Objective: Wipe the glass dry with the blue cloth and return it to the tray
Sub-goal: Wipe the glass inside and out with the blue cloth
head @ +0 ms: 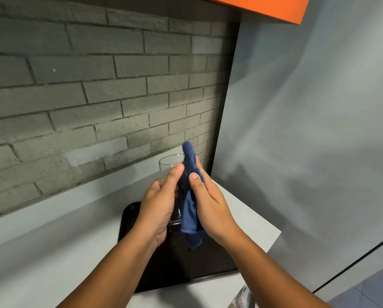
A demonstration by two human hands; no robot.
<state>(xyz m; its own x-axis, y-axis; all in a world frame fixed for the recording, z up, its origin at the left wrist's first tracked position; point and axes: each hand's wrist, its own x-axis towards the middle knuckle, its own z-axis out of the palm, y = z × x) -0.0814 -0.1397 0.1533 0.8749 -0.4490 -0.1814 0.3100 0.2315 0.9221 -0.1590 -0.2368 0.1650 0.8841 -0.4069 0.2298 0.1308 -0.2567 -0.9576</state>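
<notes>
Head view, lower centre: left hand [158, 207] grasps the glass [171, 165] above the black tray [128, 218]; right hand [210, 207] presses the blue cloth [189, 210] against it. Turning the glass slowly should dry every side.

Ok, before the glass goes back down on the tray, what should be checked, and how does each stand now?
1. Glass firmly held by left hand: ok.
2. Blue cloth pressed to the glass by right hand: ok.
3. Glass fully dry: cannot tell.
4. Tray directly below the hands: ok.
5. Landing spot on tray clear: cannot tell, arms hide much of it.
6. Glass upright: ok.
</notes>
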